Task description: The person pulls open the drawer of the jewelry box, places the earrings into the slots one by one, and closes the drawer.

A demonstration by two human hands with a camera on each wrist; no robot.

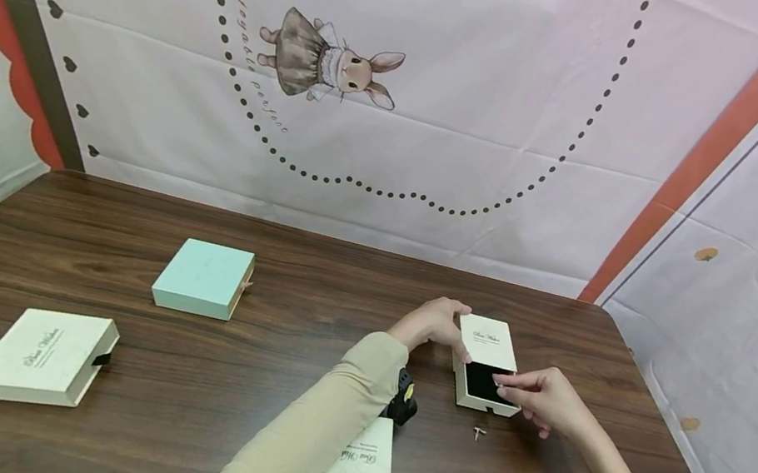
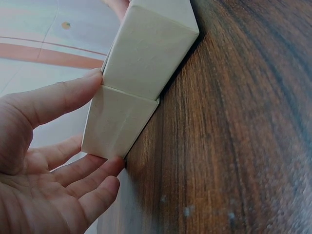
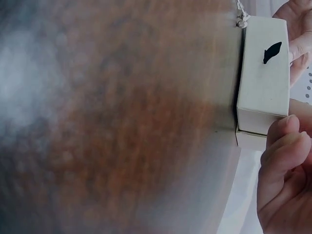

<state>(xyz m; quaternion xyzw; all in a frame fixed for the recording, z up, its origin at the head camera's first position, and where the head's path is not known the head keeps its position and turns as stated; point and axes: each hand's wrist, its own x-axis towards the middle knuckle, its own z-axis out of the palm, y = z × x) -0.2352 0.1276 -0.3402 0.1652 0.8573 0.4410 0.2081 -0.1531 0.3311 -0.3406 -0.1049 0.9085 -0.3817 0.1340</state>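
A cream gift box (image 1: 487,338) with lettering on its sleeve stands at the right of the table. Its drawer is pulled partway toward the person, showing a black lining (image 1: 481,381). My left hand (image 1: 438,321) grips the sleeve from the left and back; in the left wrist view the thumb lies along one edge and the fingertips (image 2: 115,165) touch the far end. Over the drawer, thumb and forefinger of my right hand (image 1: 552,398) come together on a small pale item, mostly hidden by the fingertips. A small metallic piece of jewelry (image 1: 479,433) lies before the box.
Another cream box (image 1: 362,470) sits partly under the left forearm. Further left are a mint-green box (image 1: 205,273) with a ribbon pull and a cream box (image 1: 42,355) with a black tab. A printed cloth (image 1: 446,113) rises behind the wooden table (image 1: 204,409).
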